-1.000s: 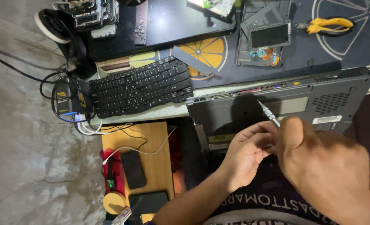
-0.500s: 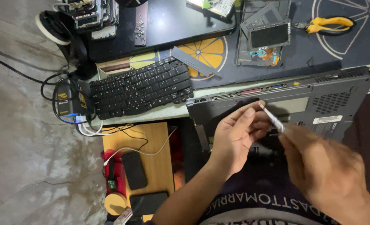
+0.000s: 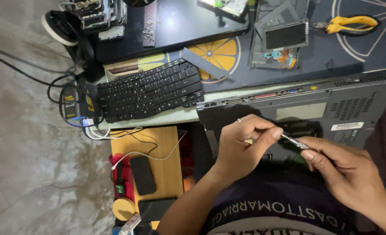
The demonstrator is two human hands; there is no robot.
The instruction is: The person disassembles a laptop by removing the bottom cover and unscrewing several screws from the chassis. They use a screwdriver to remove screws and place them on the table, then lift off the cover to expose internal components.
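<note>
A slim silver metal screwdriver (image 3: 294,141) is held between both hands over the underside of a dark grey, upturned laptop (image 3: 306,111), which lies across the person's lap and against the table edge. The left hand (image 3: 241,148) is curled, its thumb and forefinger pinched on the tool's tip end at about 3 o'clock of the hand; a small pale speck sits on one knuckle. The right hand (image 3: 349,176) is partly closed, the thumb and fingers gripped round the handle end, so that only the short shaft between the two hands is seen. The tool is found just below the laptop's pale rectangular panel, at roughly 4 o'clock from the picture's centre.

At 10 o'clock from the left hand, a loose black keyboard (image 3: 151,90) is laid slantwise on the table, well apart from the hands. A black flat screen panel (image 3: 175,21) is seen at 12 o'clock, with a row of small screws along its left edge. Yellow-handled pliers (image 3: 352,22) are placed at 1 o'clock on a dark mat printed with citrus slices (image 3: 358,56). At 8 o'clock, a black phone (image 3: 142,175) rests on a low wooden stool (image 3: 158,148), with white cables trailed over it.
</note>
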